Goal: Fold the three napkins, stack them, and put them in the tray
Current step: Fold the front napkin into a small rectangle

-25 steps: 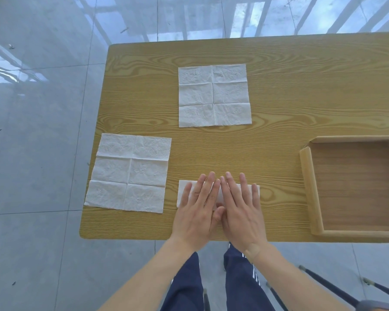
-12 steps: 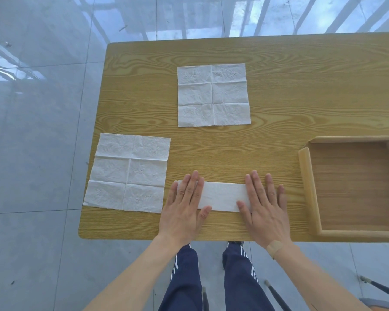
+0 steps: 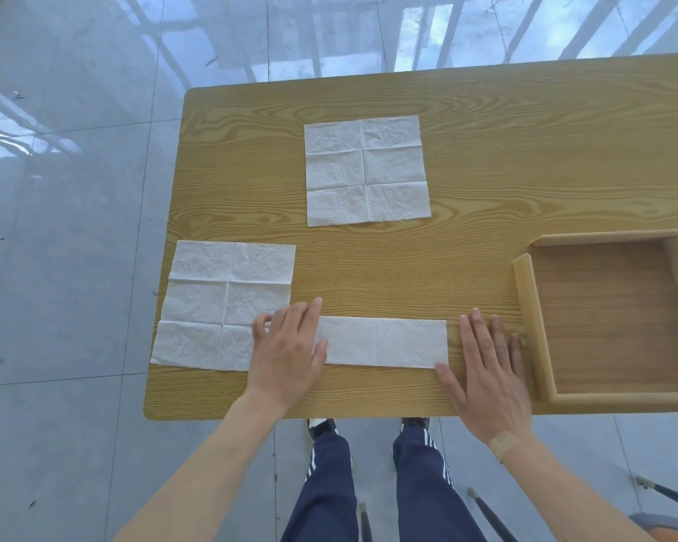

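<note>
A white napkin folded into a long narrow strip point(image 3: 384, 341) lies near the table's front edge. My left hand point(image 3: 286, 352) rests flat over its left end, fingers straight, also covering the corner of an unfolded napkin point(image 3: 224, 305) at the front left. My right hand point(image 3: 486, 369) lies flat on the wood just past the strip's right end, its thumb touching the strip's lower right corner. A second unfolded napkin point(image 3: 366, 170) lies flat at the table's middle back. The wooden tray point(image 3: 527, 307) stands at the right with nothing in it.
The wooden table point(image 3: 486, 150) has its front edge right below my hands and its left edge beside the left napkin. Glossy grey floor tiles surround it. My legs in dark blue trousers and chair legs show below the table.
My hands, pressed side by side on the strip's middle a second ago, have slid apart along it to its two ends. The napkins and tray have not moved.
</note>
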Demonstrator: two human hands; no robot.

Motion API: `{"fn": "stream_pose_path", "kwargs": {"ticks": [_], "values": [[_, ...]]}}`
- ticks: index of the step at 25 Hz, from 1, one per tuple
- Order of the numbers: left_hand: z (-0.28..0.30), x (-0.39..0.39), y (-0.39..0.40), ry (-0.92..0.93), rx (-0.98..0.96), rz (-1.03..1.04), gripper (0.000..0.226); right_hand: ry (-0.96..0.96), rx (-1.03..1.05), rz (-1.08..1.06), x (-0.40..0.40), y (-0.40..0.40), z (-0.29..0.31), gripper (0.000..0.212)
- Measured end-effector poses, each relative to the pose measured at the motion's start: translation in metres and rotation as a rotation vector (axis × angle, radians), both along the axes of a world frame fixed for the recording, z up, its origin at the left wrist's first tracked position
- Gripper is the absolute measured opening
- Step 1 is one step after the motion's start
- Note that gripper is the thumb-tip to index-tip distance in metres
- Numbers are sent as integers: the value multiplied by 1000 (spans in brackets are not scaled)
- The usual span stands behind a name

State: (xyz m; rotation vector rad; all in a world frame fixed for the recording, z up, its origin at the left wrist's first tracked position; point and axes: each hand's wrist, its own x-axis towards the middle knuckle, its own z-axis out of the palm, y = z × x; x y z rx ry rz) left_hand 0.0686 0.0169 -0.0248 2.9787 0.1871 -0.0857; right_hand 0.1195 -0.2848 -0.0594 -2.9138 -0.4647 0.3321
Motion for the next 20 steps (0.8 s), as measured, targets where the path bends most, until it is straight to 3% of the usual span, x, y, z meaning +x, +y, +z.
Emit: {"fn": "stream_pose_path", "kwargs": {"ticks": [3, 8, 14, 16, 20], "values": [[7, 14, 6, 84, 6, -20, 54, -2, -8, -3, 1, 2, 0, 84], [13, 34, 8, 295, -92, 57, 23, -10, -15, -3, 1, 1, -2, 86], [24, 37, 2, 352, -171, -1, 11, -30, -13, -2, 0, 2, -1, 87], [31, 37, 2, 321, -275, 30, 13, -43, -16, -4, 0, 3, -1, 89], [54, 41, 0, 214, -683, 258, 34, -56, -11, -5, 0, 3, -2, 91]]}}
